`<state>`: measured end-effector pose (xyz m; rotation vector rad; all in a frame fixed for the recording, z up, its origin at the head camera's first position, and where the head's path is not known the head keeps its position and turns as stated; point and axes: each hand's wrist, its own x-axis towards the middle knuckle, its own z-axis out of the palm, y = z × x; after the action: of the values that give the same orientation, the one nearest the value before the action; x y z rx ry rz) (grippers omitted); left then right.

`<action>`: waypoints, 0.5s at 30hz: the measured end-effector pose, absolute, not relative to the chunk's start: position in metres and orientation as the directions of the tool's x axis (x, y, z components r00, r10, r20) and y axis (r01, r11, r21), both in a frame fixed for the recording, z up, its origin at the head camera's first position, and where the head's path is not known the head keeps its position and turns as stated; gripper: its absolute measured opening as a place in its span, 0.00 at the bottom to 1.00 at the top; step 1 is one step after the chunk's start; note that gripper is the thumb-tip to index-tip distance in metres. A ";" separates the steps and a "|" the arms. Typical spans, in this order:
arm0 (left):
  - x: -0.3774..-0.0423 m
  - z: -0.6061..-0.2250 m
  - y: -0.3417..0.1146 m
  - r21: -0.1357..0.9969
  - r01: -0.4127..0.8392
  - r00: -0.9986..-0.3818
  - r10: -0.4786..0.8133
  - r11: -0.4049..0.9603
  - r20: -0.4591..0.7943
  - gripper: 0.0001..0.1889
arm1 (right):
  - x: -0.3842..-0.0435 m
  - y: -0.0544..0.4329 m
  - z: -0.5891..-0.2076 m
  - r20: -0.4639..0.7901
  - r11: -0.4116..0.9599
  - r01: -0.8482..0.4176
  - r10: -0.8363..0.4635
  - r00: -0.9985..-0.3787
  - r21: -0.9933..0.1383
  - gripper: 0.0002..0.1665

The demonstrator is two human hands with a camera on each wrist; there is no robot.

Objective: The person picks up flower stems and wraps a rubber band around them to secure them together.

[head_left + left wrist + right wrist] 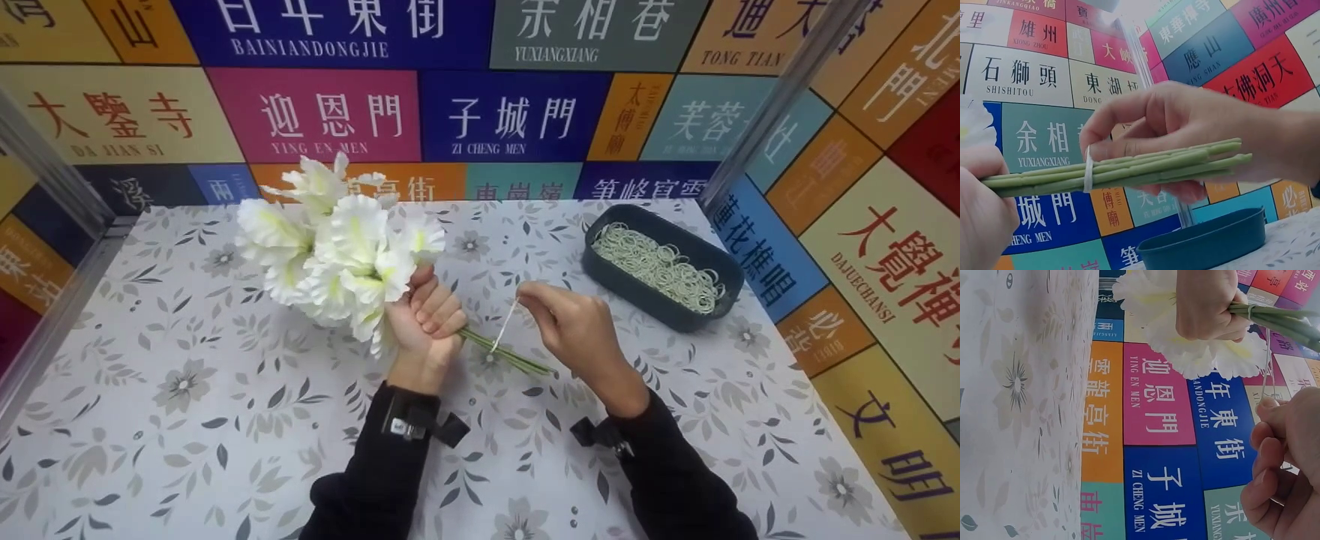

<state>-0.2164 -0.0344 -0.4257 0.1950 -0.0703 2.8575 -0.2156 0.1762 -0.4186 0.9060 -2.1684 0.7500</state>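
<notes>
My left hand (429, 322) grips a bunch of white artificial flowers (352, 255) by the stems, blossoms tilting to the left. The green stems (1174, 163) stick out past this fist toward the right. Around them loops a pale rubber band (1089, 169), pulled taut away from the stems. My right hand (577, 326) pinches the far end of this band between thumb and forefinger. In the right wrist view the stretched band (1268, 371) runs from the stems to the right fingertips, the other fingers (1264, 489) curling below.
A dark oblong container (600, 271) full of pale rubber bands (660, 266) stands at the back right of the table. White cloth with a grey leaf print (247, 420) covers the table. Panels with colourful lettered blocks (315, 112) close off the back and sides.
</notes>
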 end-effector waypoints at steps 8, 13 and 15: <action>-0.216 -0.426 -0.030 -0.074 -0.286 -0.952 0.274 -0.955 0.137 0.24 | -0.226 0.177 -0.434 0.702 0.625 -0.729 -0.385 -0.599 -0.279 0.05; -0.215 -0.426 -0.029 -0.097 -0.235 -0.968 0.224 -0.967 0.111 0.25 | -0.227 0.167 -0.449 0.657 0.619 -0.729 -0.425 -0.623 -0.292 0.04; -0.214 -0.425 -0.030 -0.115 -0.212 -0.974 0.200 -0.970 0.107 0.26 | -0.225 0.162 -0.452 0.625 0.609 -0.726 -0.440 -0.645 -0.320 0.03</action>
<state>-0.2144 -0.0297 -0.4252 0.1403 -0.1852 2.9238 -0.2248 0.1620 -0.4522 0.9206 -2.3427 0.7736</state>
